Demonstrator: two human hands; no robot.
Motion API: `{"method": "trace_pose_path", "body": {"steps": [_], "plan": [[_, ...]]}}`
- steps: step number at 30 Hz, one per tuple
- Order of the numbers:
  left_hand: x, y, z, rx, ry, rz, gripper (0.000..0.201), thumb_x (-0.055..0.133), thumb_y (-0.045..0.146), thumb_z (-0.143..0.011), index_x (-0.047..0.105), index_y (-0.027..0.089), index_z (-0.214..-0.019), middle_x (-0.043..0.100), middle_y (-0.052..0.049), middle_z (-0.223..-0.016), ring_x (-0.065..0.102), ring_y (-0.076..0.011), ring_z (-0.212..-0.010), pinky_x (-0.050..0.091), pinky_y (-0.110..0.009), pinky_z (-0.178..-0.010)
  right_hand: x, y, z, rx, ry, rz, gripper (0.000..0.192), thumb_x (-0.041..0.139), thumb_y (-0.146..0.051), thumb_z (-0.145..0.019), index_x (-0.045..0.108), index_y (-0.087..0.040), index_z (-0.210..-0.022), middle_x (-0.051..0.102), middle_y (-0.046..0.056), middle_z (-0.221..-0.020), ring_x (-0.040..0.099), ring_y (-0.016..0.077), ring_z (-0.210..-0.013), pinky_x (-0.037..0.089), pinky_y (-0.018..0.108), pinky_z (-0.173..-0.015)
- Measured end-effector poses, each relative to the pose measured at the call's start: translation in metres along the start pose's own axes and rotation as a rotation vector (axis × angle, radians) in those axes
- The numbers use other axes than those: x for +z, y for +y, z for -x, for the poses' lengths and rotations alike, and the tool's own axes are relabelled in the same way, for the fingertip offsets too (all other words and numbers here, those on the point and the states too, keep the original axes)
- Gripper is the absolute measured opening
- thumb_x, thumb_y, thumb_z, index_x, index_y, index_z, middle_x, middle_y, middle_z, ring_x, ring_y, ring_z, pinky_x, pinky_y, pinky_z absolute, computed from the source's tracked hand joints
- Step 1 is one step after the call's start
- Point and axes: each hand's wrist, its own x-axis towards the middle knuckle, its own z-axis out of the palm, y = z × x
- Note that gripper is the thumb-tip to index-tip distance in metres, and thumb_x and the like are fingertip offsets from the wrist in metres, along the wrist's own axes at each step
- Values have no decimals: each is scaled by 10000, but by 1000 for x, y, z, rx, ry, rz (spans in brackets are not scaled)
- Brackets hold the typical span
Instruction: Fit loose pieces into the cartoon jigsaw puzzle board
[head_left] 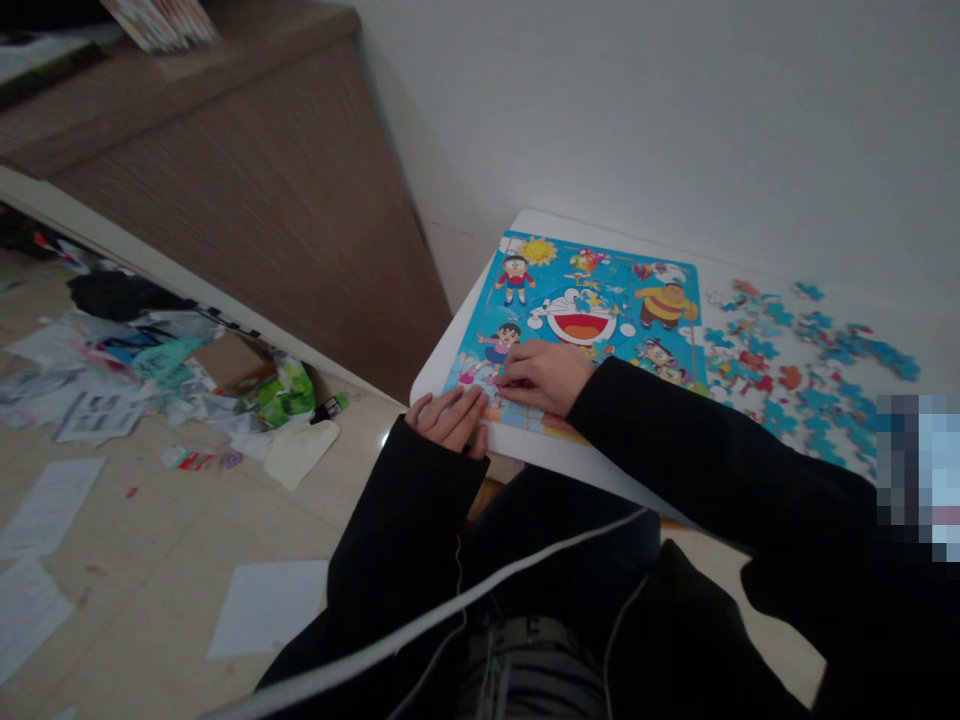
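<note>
A blue cartoon jigsaw puzzle (600, 270) lies on the white tabletop, with a round-faced blue and white character in its middle. Much of its picture is joined up. My right hand (551, 375) reaches over the lower left part, thumb and fingers pinched together at the surface on a small puzzle piece (514, 383), mostly hidden by the fingers. Flat against the puzzle's near left corner and the table edge rests my left hand (450, 418), its fingers stretched out. The palm and wrist cover part of the puzzle's lower edge.
Loose puzzle pieces (810, 350) are spread over the right side of the white table (435, 375). A brown wooden cabinet (262, 200) stands to the left. Papers (270, 605) and litter cover the floor. A white cable (480, 590) hangs across my lap.
</note>
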Motion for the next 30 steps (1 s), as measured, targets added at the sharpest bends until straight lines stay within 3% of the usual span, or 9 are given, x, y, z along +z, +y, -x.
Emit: {"method": "trace_pose_path", "body": {"steps": [4, 11, 20, 23, 26, 30], "plan": [[3, -10, 0, 172, 42, -48, 389, 564, 257, -759, 554, 197, -1143, 678, -14, -1012, 641, -174, -863, 325, -351, -872, -6, -5, 0, -16, -31, 58, 269, 455, -323, -886, 683, -182, -905, 633, 65, -974, 552, 173, -883, 346, 266, -606], [-5, 9, -11, -116, -156, 34, 200, 469, 269, -836, 589, 188, -974, 643, -63, -1099, 595, -220, -1014, 313, -410, -938, -15, -9, -5, -118, -111, 163, 283, 414, -293, -900, 664, -160, -889, 621, 67, -996, 542, 185, -919, 303, 275, -559], [4, 4, -6, -41, -109, 9, 335, 466, 302, -837, 565, 203, -1142, 632, -46, -1124, 593, -217, -1019, 247, -408, -1024, -22, -9, -5, -120, -182, 196, 262, 434, -284, -889, 672, -185, -933, 607, 71, -1070, 536, 199, -951, 347, 259, -575], [3, 4, -7, -40, -141, 12, 336, 450, 326, -841, 584, 181, -1113, 623, -72, -1137, 588, -234, -1031, 294, -418, -1000, -29, 0, 9, -131, -154, 177, 254, 457, -287, -879, 661, -230, -1018, 613, 43, -1105, 549, 192, -965, 369, 256, -596], [-3, 6, -11, -48, -188, 36, 344, 442, 319, -844, 591, 150, -1104, 614, -99, -1148, 573, -244, -1058, 364, -399, -953, -41, 13, 34, -40, -66, 166, 291, 467, -303, -879, 620, -248, -1121, 632, 34, -1101, 572, 182, -966, 399, 252, -602], [-10, 6, -16, -93, -290, 103, 370, 456, 319, -847, 561, 138, -1153, 578, -109, -1201, 538, -268, -1115, 404, -425, -942, -55, 28, 83, 73, 0, 195, 280, 514, -277, -848, 643, -231, -1092, 668, 39, -1042, 601, 182, -950, 445, 246, -623]]}}
